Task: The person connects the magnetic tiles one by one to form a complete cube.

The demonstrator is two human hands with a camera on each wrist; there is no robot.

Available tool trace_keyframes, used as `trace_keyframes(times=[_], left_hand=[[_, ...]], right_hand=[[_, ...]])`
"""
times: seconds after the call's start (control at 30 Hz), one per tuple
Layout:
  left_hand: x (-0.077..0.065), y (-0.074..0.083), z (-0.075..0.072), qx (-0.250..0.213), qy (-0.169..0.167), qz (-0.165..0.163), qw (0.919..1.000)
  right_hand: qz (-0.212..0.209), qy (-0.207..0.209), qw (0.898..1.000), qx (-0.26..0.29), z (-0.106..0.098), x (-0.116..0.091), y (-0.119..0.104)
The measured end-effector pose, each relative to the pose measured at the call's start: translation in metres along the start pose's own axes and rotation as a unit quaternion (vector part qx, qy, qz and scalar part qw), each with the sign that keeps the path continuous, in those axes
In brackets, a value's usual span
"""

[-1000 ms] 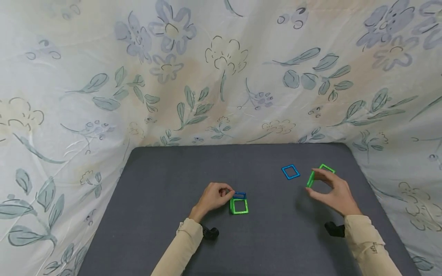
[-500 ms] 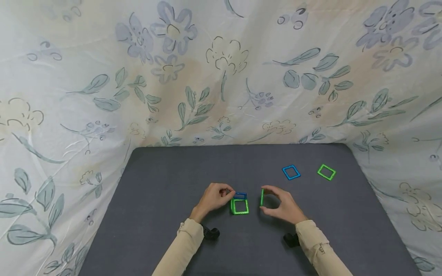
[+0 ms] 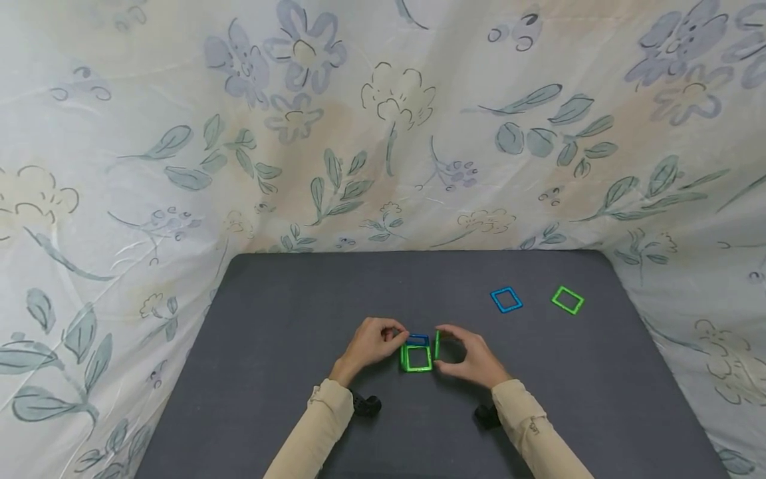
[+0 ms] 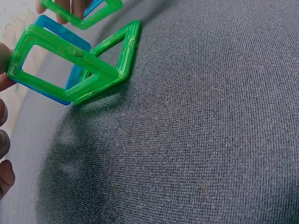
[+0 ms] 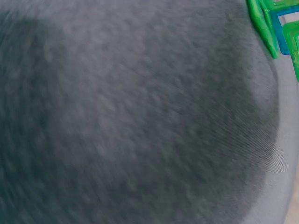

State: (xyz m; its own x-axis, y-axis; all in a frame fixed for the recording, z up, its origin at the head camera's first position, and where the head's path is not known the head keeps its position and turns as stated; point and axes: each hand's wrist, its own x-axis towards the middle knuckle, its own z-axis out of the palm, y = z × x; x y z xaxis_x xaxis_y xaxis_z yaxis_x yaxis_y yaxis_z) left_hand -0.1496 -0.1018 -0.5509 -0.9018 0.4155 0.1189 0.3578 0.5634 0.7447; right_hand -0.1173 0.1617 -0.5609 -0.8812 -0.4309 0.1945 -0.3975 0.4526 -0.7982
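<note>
A small structure of green and blue square magnetic tiles stands on the table's middle. In the head view its green front tile [image 3: 418, 370] faces me, with a blue tile [image 3: 417, 336] behind. My left hand [image 3: 372, 342] pinches the structure's upper left corner. The left wrist view shows a green tile [image 4: 65, 50] upright against a blue one [image 4: 60, 29], fingers at its corner, and another green tile [image 4: 132, 44] joined at an angle. Just right of the structure, my right hand [image 3: 471, 358] holds a green square tile [image 3: 437, 346] edge-on between thumb and fingers, a narrow gap apart.
A loose blue square tile [image 3: 496, 303] and a loose green square tile [image 3: 563, 307] lie flat at the back right of the dark grey table [image 3: 299, 299]. A floral curtain [image 3: 383, 186] hangs behind the table's far edge.
My right hand has carried the green tile leftward from beside the loose tiles to the structure's right side. The left hand stays at the corner.
</note>
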Motion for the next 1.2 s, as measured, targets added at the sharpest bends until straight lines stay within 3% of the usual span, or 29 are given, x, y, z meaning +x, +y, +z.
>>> trace_keyframes(times=[0.47, 0.9, 1.2], left_hand=[[-0.005, 0.001, -0.001, 0.005, -0.007, 0.009, 0.9999], [-0.008, 0.003, -0.001, 0.009, -0.007, 0.010, 0.9999], [-0.009, 0.003, 0.002, 0.005, -0.001, 0.009, 0.9999]], right_hand=[[-0.009, -0.001, 1.000, -0.022, 0.020, -0.002, 0.000], [0.038, -0.032, 0.999, -0.016, 0.026, -0.006, -0.001], [0.028, -0.027, 0.998, -0.045, 0.029, -0.011, 0.002]])
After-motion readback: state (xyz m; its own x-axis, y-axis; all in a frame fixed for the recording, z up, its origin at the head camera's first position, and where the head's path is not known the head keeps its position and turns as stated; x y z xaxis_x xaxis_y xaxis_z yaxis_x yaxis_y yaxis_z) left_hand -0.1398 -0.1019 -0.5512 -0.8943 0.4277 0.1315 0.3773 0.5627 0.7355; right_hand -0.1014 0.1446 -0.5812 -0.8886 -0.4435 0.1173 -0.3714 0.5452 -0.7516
